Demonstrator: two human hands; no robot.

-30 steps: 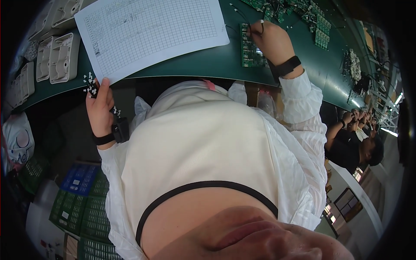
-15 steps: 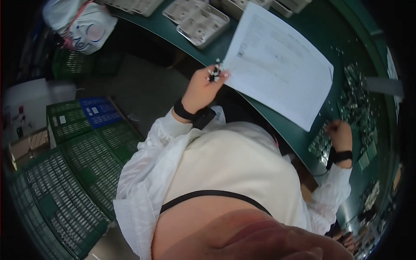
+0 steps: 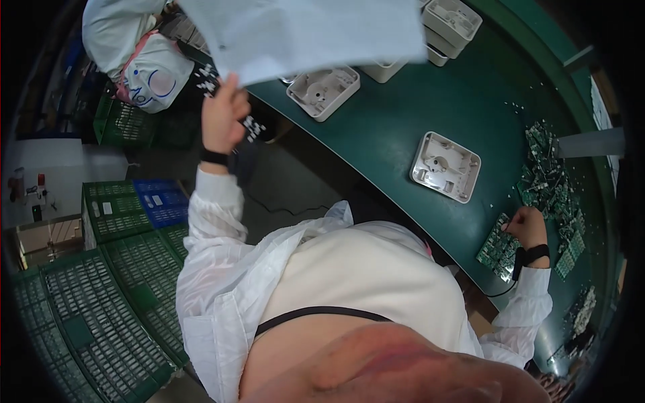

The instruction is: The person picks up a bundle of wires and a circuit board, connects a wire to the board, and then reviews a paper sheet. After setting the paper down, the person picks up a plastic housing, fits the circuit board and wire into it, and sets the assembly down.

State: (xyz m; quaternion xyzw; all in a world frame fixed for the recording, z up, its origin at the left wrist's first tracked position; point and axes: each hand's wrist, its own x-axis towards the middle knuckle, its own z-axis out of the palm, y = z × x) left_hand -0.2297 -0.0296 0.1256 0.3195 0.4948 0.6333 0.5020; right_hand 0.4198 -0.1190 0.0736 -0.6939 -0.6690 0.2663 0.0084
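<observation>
My left hand (image 3: 224,119) is raised over the table's left edge, closed round a bundle of dark leads with small white connectors (image 3: 252,129). Its thumb is at the corner of a large printed paper sheet (image 3: 316,37), which hangs lifted and slightly blurred from that hand. My right hand (image 3: 528,228) rests low at the right with its fingers bent and pinched over a panel of green circuit boards (image 3: 497,250). Whatever its fingertips hold is hidden. Between the hands a white plastic housing (image 3: 446,167) lies with its hollow side up on the green table.
More white housings (image 3: 324,93) stand along the far side of the table (image 3: 383,134). A heap of green circuit boards (image 3: 547,178) and loose white bits lie at the right. Green crates (image 3: 74,295) and a blue one (image 3: 160,203) fill the left. A white bag (image 3: 156,80) is at the upper left.
My left hand has swung left and up, lifting the paper off the table and uncovering the white housing. My right hand stays over the boards, slightly lower in the picture.
</observation>
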